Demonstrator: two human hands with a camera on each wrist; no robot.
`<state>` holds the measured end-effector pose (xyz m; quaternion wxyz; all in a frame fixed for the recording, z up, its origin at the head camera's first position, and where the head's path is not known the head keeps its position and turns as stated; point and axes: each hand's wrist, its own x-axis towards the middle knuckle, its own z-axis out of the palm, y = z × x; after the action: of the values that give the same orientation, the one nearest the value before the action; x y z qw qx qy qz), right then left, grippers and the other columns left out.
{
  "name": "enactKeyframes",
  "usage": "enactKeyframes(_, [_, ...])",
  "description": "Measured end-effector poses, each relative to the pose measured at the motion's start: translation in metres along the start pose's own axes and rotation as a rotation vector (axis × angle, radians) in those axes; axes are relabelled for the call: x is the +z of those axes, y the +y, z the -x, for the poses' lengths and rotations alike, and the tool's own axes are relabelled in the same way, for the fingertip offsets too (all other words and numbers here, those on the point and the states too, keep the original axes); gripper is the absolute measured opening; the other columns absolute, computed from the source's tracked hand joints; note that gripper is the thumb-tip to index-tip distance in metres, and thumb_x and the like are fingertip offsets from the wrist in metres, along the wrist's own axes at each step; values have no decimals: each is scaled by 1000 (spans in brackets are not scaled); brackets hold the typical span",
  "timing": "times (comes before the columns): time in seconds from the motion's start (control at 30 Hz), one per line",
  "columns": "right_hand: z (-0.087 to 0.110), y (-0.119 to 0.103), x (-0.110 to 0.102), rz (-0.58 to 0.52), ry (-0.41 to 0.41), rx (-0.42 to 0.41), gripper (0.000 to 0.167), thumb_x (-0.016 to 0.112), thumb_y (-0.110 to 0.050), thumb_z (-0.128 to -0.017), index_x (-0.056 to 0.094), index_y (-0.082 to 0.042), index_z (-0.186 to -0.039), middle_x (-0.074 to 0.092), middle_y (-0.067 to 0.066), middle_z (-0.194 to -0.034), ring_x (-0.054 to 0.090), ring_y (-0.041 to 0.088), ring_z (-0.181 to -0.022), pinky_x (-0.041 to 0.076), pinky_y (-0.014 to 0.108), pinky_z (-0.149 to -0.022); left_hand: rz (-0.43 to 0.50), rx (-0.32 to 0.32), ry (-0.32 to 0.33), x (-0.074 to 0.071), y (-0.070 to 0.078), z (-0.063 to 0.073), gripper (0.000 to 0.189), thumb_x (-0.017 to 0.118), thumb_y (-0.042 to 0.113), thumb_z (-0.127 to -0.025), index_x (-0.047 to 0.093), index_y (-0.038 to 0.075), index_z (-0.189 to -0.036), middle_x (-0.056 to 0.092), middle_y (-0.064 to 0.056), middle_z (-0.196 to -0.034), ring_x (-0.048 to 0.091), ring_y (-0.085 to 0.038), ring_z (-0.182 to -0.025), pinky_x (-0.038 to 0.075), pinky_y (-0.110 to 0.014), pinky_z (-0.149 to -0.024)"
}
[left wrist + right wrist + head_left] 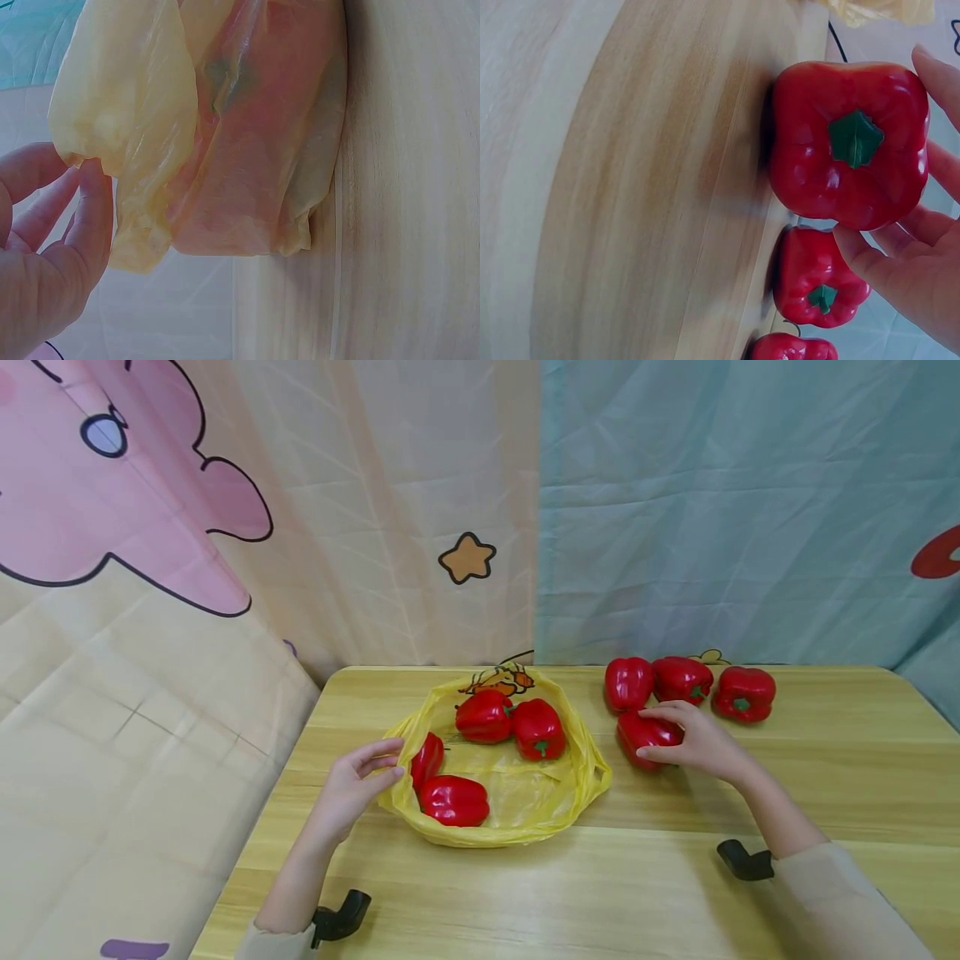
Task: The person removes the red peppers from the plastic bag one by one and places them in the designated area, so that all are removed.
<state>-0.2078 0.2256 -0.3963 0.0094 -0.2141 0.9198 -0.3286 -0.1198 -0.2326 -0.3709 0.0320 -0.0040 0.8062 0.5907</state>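
My left hand (351, 787) pinches the left rim of a yellow plastic bag (525, 806) between thumb and fingers. The bag's mouth is spread wide, and several red bell peppers (456, 802) lie inside it. Through the thin bag wall (247, 172) in the left wrist view, the red of a pepper shows. On the right, my right hand (702, 739) grips another red bell pepper (802, 142) from above, thumb on one side and fingers on the other. Its green stem (855, 139) faces the right wrist camera.
Behind the right hand stand three more red peppers: one at the left (628, 683), one in the middle (681, 677) and one at the right (742, 693). All rest on a wooden table (600, 893). A printed curtain (675, 510) hangs along the table's back edge.
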Motion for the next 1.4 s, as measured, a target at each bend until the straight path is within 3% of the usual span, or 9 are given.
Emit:
enactKeyframes(0.6, [0,0,-4,-9,33,-42,55,79,-27,-74,61,0,-117,51,24,-120,45,40,-111,50,54,-79,6,-12,-2,1,4,-2,43,64,4,-87,53,-2,-128,50,-16,-131,51,-29,-112,49,-19,-80])
enactKeyframes(1.1, [-4,-22,-16,-14,102,-142,55,78,-23,-76,57,-2,-122,53,18,-122,47,36,-112,47,56,-83,10,-9,-4,0,5,-1,43,64,3,-87,52,-3,-128,49,-17,-130,52,-30,-111,49,-19,-80])
enactKeyframes(1.13, [-4,-24,-16,-12,105,-151,55,78,-23,-76,57,-3,-122,54,17,-123,47,35,-112,47,55,-83,9,-10,-4,1,5,-1,43,64,3,-87,52,-3,-128,49,-17,-130,52,-30,-111,49,-19,-80])
enactKeyframes(1.3, [-4,-36,-18,-35,118,-201,53,79,-18,-75,58,-6,-123,56,10,-122,49,21,-109,47,21,-85,6,-14,-1,1,4,0,43,64,3,-87,53,-3,-128,50,-17,-130,52,-30,-112,49,-19,-80])
enactKeyframes(1.4, [-5,-44,-18,-68,115,-231,53,79,-15,-75,58,-6,-123,58,9,-119,50,10,-101,47,17,-81,7,-15,-2,0,4,0,43,64,3,-87,53,-3,-128,50,-17,-130,52,-30,-112,49,-19,-81])
